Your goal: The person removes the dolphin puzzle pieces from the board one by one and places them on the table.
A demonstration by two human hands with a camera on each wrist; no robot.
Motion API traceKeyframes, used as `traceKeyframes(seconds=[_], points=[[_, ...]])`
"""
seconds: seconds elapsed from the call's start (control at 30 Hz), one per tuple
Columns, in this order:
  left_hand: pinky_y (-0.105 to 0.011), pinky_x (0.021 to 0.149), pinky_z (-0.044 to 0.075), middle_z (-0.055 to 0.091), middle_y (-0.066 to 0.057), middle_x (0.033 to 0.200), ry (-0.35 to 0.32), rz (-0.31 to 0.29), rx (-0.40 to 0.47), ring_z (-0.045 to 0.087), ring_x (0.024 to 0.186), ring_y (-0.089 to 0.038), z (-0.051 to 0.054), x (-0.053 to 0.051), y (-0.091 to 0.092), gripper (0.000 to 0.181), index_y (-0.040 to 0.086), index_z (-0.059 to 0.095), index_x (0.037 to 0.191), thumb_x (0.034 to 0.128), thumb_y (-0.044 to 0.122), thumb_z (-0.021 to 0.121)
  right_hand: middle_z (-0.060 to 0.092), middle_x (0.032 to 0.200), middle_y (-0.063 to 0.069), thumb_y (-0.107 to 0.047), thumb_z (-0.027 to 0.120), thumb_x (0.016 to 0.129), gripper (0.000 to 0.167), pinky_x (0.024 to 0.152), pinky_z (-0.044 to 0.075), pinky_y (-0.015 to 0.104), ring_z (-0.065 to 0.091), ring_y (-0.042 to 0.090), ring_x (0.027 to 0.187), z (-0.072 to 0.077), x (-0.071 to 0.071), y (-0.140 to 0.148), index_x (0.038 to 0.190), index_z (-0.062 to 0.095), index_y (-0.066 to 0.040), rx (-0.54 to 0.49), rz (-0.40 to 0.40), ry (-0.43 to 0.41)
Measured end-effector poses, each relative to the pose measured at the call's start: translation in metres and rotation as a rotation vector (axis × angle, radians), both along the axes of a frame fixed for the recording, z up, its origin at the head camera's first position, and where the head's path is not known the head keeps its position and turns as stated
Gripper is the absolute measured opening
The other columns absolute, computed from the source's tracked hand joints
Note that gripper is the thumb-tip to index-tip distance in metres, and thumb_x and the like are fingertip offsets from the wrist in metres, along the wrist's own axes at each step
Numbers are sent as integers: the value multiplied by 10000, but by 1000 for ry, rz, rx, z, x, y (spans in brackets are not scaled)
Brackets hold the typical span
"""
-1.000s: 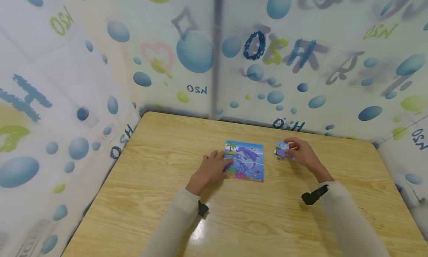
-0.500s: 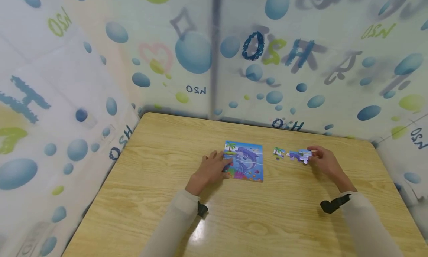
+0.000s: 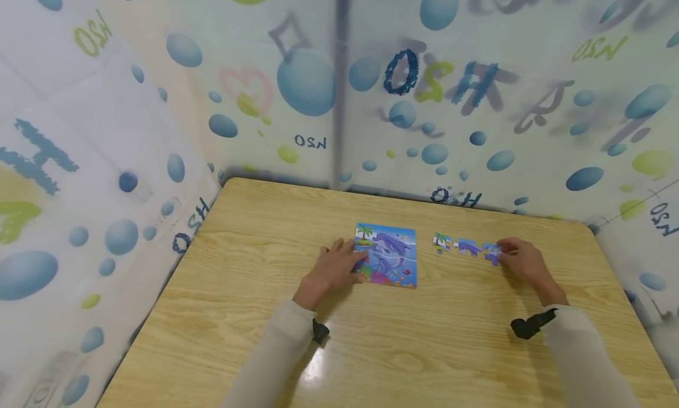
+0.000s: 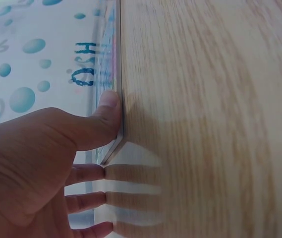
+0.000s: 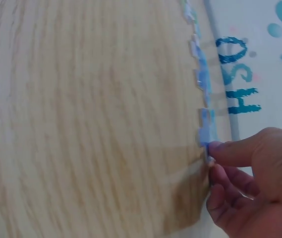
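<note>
The right grip pinches the end piece by its right edge, thumb set against a fingertip, with that piece low over the tabletop; whether it lies fully flat is hard to tell. Just beside it on the left lies the middle piece, showing a purple dolphin's back, and next to that the palm piece; the three make a loose row, and whether any tabs touch is too small to see. With so little of the end piece held, I judge that a quick turn of the wrist could let it slip, and a sideways push could jam its tab against the middle piece and shunt the row crooked. Tilting it might also catch a tab and bend the card. Well to the left, the left grip is spread, thumb and one finger resting at the left edge of the dolphin board, the other fingers on the tabletop. Pressing sideways there could skid the board toward the palm piece, across the bare wood between. Behind everything hangs the bubble-print backdrop.
</note>
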State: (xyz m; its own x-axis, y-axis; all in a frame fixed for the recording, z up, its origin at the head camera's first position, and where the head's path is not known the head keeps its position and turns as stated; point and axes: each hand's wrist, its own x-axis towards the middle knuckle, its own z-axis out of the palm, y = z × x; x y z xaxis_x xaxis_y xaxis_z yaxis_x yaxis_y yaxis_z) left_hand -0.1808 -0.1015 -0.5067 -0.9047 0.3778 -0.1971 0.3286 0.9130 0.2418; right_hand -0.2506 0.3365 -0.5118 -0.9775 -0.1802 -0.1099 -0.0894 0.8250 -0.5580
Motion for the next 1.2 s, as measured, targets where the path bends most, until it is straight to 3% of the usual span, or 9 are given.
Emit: traceKeyframes(seconds=[0.17,0.37,0.57,0.87,1.2], points=[[-608,1026,350,341,-105,1574,2,-4,2,283,1451,-387,-1,-1,1,647,270,457,1497,914,483,643,593,1130,371,-36,566,956,313,856,471,617,576,553,1051,-1,1,-2,1207,572,152,42,22,45],[-609,1035,346,336,-114,1580,-2,0,4,281,1454,-385,-1,-1,1,663,249,442,1505,916,475,643,598,1150,350,-59,561,977,321,831,501,580,587,524,1058,3,3,-12,1232,575,137,-9,-35,57],[-596,1057,340,354,-116,1571,-11,35,24,302,1451,-363,0,1,2,807,98,337,1539,907,484,660,588,1187,329,-70,549,986,324,829,514,557,589,490,1066,4,3,-45,1254,582,109,-46,-36,67],[-594,1064,335,339,-125,1580,-16,44,35,294,1456,-365,2,2,2,817,40,344,1526,913,481,656,604,1175,287,-62,571,981,308,858,503,552,615,434,1033,8,4,-108,1249,593,89,-104,110,81],[-584,1037,347,353,-137,1569,-4,52,46,294,1452,-370,-1,1,0,693,29,436,1398,909,462,670,656,1171,203,-71,591,968,290,897,514,489,628,332,1023,9,7,-183,1232,639,40,-124,277,-41]])
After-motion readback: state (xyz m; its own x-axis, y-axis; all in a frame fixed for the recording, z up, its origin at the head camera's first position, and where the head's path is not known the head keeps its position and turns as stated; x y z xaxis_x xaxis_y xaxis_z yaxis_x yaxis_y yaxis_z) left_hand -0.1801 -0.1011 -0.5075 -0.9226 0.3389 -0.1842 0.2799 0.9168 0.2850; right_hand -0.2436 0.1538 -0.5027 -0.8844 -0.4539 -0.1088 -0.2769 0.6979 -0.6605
